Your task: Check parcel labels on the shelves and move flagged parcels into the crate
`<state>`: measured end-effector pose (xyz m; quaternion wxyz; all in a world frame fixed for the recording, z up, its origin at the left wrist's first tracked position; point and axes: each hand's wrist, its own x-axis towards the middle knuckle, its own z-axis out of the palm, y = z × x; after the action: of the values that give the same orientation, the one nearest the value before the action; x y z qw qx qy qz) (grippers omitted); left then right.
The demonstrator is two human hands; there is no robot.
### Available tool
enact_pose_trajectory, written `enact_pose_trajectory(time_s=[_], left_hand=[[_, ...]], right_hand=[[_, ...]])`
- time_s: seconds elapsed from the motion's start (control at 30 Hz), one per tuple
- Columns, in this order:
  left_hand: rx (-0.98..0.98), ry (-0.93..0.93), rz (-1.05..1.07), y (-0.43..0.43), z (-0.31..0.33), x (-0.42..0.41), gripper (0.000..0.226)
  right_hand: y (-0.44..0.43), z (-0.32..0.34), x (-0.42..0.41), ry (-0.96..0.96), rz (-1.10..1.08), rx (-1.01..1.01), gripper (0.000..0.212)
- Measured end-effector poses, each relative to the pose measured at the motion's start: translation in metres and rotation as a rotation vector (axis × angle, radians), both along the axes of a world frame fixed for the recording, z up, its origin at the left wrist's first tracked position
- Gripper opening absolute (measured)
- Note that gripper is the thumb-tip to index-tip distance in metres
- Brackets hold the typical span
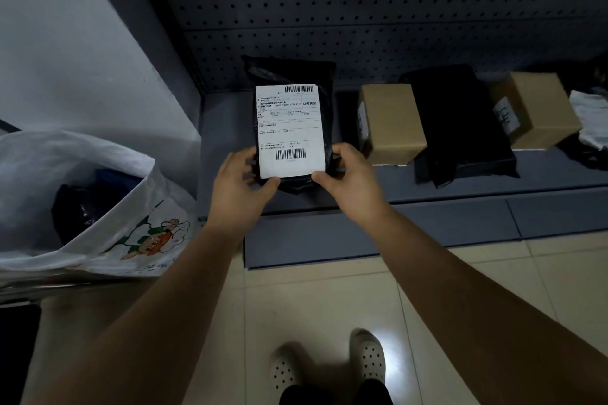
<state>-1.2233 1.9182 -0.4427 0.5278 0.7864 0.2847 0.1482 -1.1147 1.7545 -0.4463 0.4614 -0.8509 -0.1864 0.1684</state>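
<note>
A black plastic parcel (289,76) with a large white label (289,128) facing me is held upright over the bottom shelf (223,141). My left hand (240,181) grips its lower left corner and my right hand (348,174) grips its lower right corner, thumbs on the label's bottom edge. At the left stands a white woven sack (108,217) with a cartoon print, open at the top, with a dark parcel (79,210) inside. No crate shows in this view.
On the shelf to the right sit a brown box (391,122), a flat black parcel (460,122), a second brown box (539,108) and a white bag (592,118). A perforated back panel (362,10) rises behind. My feet stand on the tiled floor (312,299).
</note>
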Motion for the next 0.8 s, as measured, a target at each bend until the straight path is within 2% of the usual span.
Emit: enact_pose_trajectory(time_s=[0.2,0.43,0.5,0.57,0.63,0.73,0.8], left_hand=[[0.041,0.082,-0.013,0.005,-0.015,0.006,0.050],[0.114,0.140,-0.054,0.010,-0.021,0.012,0.055],[0.262,0.148,-0.060,0.009,-0.019,0.011,0.061],[0.463,0.138,-0.076,0.005,-0.015,0.011,0.065],[0.483,0.084,-0.096,-0.009,-0.006,0.016,0.061],[0.407,0.020,-0.190,-0.037,0.011,0.034,0.052],[0.365,0.008,-0.283,-0.058,0.017,0.051,0.051]], right_hand=[[0.006,-0.009,0.002,0.011,0.013,-0.055,0.038],[0.007,-0.010,0.003,0.016,0.072,-0.055,0.052],[-0.003,-0.002,0.000,0.027,0.052,-0.034,0.058],[-0.021,0.009,-0.004,0.018,0.012,-0.019,0.055],[-0.047,0.022,-0.006,-0.059,-0.003,-0.014,0.046],[-0.085,0.042,0.006,-0.257,-0.023,-0.037,0.033],[-0.104,0.051,0.024,-0.310,-0.076,-0.034,0.031]])
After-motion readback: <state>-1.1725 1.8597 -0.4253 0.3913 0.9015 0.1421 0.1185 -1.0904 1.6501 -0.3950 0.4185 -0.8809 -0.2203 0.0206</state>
